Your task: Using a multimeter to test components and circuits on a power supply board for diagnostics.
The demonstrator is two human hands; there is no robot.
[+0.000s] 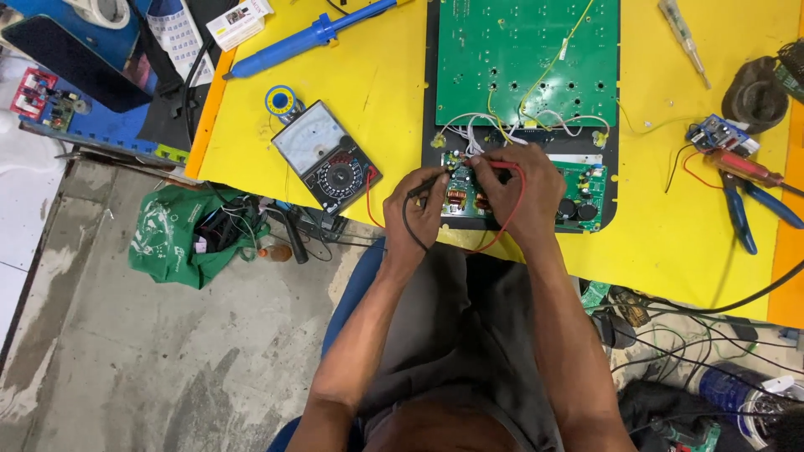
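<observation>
Over two green circuit boards (527,59), left hand (416,209) and right hand (521,191) each pinch one probe (429,185).

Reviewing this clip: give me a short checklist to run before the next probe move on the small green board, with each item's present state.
1. Left hand grips the black probe: ok.
2. Right hand grips the red probe: cannot tell, only the red lead shows.
3. Probe tips on the small board: cannot tell, fingers hide them.
4. Meter lies face up beside the board: ok.
5. Leads run clear to the meter: ok, they loop loosely off the yellow table edge.
6. Pointer reading: cannot tell, too small.
</observation>
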